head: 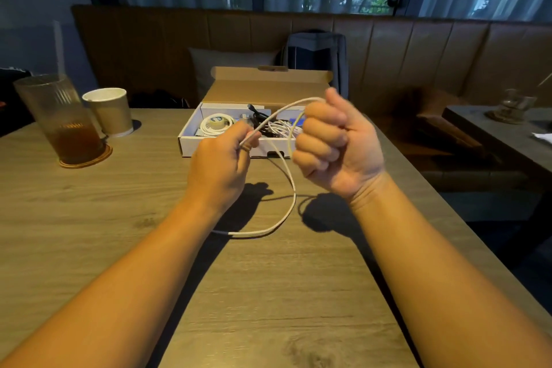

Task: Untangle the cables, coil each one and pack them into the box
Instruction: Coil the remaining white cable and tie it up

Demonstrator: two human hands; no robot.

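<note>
White cable (294, 197) runs between both raised hands above the wooden table (89, 218). The left hand (219, 170) pinches it between thumb and curled fingers, and from that pinch the strand climbs toward two o'clock into the right hand (334, 146), which is clenched into a fist around it, palm side facing the camera. Below the fist, at its seven o'clock, the cable drops in a slack loop, sweeps down to the tabletop and curves toward eight o'clock, where its end slips out of sight behind the left forearm. At twelve o'clock from the hands, just beyond them, the box (191, 143) lies on the table with its brown lid flap standing open at the back. Inside it, a coiled white cable (209, 128) sits at the left, a dark cable (257, 118) is in the middle, and a looser bundle of white cables (280, 128) fills the right part, partly hidden by the raised strand. At ten o'clock a tall ribbed glass (56, 116) of brown drink stands on a round coaster (86, 161), with a paper cup (109, 112) just beside it. A grey backpack (316, 51) rests on the bench behind the box.
</note>
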